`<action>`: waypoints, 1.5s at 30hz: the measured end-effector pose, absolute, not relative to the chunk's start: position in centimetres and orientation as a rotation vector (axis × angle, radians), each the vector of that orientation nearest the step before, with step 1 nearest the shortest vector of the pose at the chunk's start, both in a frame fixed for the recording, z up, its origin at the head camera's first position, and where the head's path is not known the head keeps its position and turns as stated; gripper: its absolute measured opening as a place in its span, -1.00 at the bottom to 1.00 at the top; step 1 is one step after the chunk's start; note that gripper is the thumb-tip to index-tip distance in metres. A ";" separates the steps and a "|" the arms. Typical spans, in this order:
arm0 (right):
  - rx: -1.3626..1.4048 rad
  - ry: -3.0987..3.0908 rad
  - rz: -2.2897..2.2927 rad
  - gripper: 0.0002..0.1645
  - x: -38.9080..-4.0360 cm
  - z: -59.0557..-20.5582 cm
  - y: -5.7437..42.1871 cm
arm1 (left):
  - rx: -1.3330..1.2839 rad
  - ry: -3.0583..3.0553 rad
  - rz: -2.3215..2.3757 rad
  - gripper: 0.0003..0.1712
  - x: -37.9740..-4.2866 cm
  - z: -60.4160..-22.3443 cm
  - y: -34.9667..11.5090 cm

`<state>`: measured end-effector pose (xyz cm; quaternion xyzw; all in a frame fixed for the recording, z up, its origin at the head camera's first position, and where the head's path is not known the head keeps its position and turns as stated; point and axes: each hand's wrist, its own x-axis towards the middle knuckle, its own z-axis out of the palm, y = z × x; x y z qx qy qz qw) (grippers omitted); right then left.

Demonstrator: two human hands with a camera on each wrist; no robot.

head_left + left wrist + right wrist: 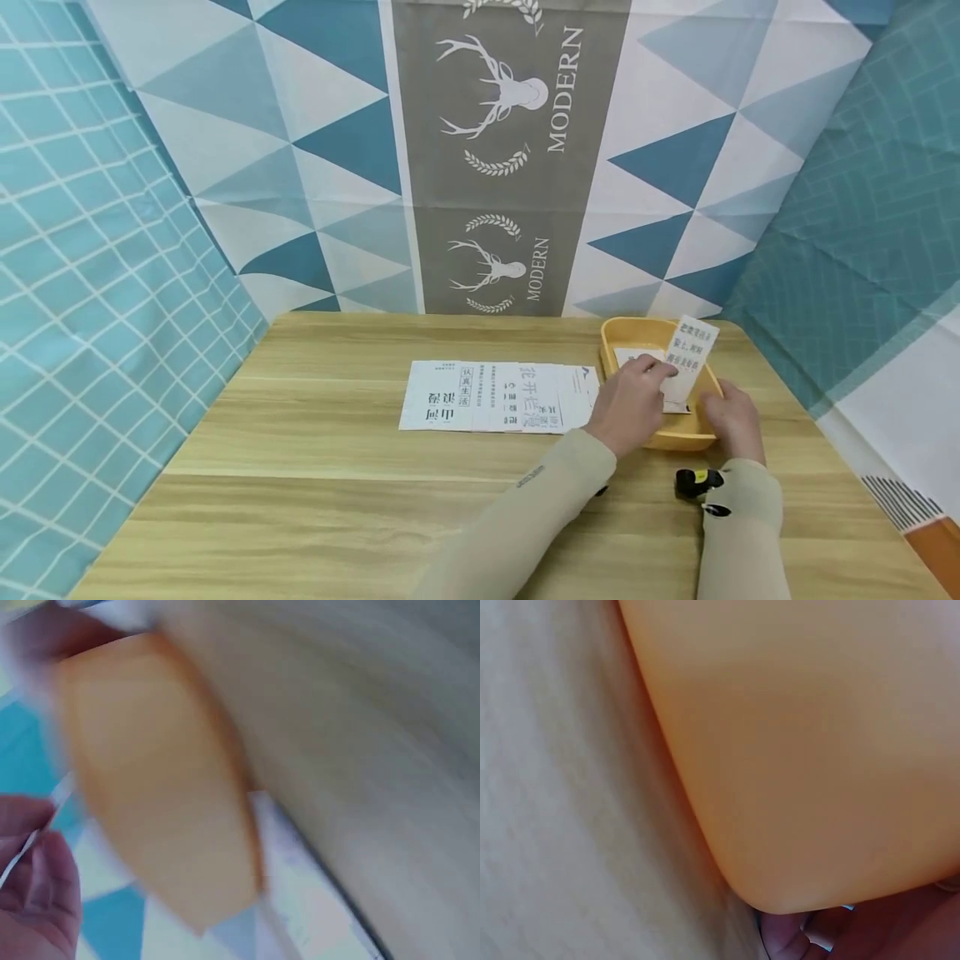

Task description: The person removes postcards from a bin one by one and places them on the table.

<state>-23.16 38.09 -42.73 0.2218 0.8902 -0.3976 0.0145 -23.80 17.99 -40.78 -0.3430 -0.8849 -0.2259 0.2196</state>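
My left hand (pixel 633 404) pinches a white card (pixel 692 354) printed with dark characters, holding it tilted up over a yellow-orange tray (pixel 609 332). In the left wrist view, that left hand (pixel 37 892) shows thumb and fingers on the card's thin edge. Inside the tray lie more white cards (pixel 628 356), partly hidden by the hand. My right hand (pixel 735 421) grips the tray at its front right side. In the right wrist view, the fingers (pixel 784 934) curl by the tray's corner, and the tray wall (pixel 802 772) fills much of the picture.
Left of the tray, a row of overlapping printed white cards (pixel 438 396) lies flat on the wooden table (pixel 337 517). A patterned cloth (pixel 495 258) hangs behind the table's back edge. Black wrist gear (pixel 697 482) sits at the right sleeve.
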 end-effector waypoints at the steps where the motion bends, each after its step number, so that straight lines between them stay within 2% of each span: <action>1: 0.697 2.768 -1.247 -0.26 -23.2 -42.8 38.0 | -0.934 -2.453 -0.752 -0.58 -23.6 -40.3 17.1; 6: 0.691 2.780 -1.255 -0.26 -23.5 -43.0 37.7 | -0.799 -2.482 -1.328 -0.71 -23.0 -37.7 11.4; 10: 0.716 2.749 -1.254 -0.25 -23.5 -43.0 37.7 | -0.641 -2.578 -1.500 -0.75 -23.8 -36.3 5.6; 16: 0.762 2.706 -1.265 -0.23 -23.2 -42.9 38.2 | -0.450 -2.681 -1.493 -0.65 -26.0 -35.4 -3.2; 22: 0.767 2.712 -1.275 -0.24 -23.3 -42.6 38.3 | -0.277 -2.758 -1.459 -0.43 -27.0 -35.7 -9.8; 26: 0.777 2.699 -1.285 -0.24 -23.3 -42.5 38.2 | -0.145 -2.829 -1.470 -0.31 -27.2 -36.8 -12.5; 32: 0.793 2.668 -1.283 -0.24 -23.3 -42.5 38.1 | -0.090 -2.888 -1.520 -0.24 -27.5 -38.7 -15.2; 37: 0.804 2.654 -1.288 -0.24 -23.4 -42.4 38.2 | -0.042 -2.945 -1.482 -0.26 -27.5 -39.5 -16.3; 45: 0.795 2.652 -1.276 -0.23 -23.4 -42.6 38.2 | 0.062 -3.034 -1.312 -0.39 -27.6 -40.3 -16.6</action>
